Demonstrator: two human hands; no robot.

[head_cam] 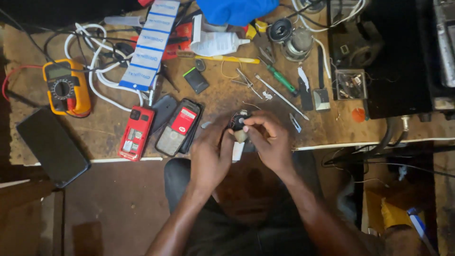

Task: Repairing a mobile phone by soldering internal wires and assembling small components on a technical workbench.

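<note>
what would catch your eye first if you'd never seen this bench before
Both hands, the left hand and right hand, pinch a small dark electronic part at the near edge of the worn wooden workbench. Left of them lies an opened red phone body, and farther left a yellow multimeter.

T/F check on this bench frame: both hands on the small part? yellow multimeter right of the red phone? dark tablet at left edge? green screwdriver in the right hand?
1. Both hands, left hand and right hand, hold the small dark round part. True.
2. The yellow multimeter lies right of the opened red phone. False: it lies to its left.
3. The dark flat tablet lies at the wooden bench left edge. True.
4. The right hand holds the green-handled screwdriver. False: it lies on the bench.
</note>
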